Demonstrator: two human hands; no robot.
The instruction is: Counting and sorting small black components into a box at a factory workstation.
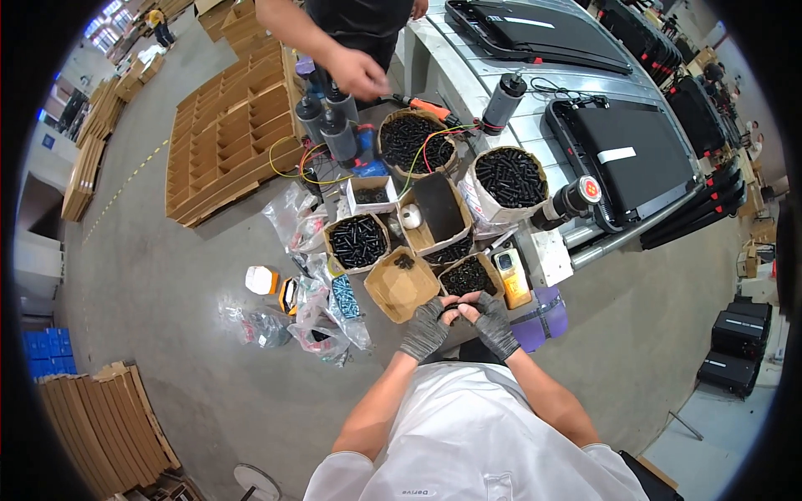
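Note:
Both my hands wear grey fingerless gloves and meet in front of my chest. My left hand (426, 327) and my right hand (493, 321) pinch a small dark part (456, 306) between their fingertips; its shape is too small to tell. Right above them sits a cardboard box of black screws (468, 275). A nearly empty brown box (399, 285) lies just left of it, with a few black pieces inside. A yellow handheld device (511, 277) rests to the right of my hands.
Several more boxes and tubs of black screws (508, 177) stand on the floor, with plastic bags (313, 321) to the left. Another person's hand (357, 73) reaches over black cylinders (338, 134). Black flat machines (622, 163) lie at right, cardboard dividers (230, 138) at left.

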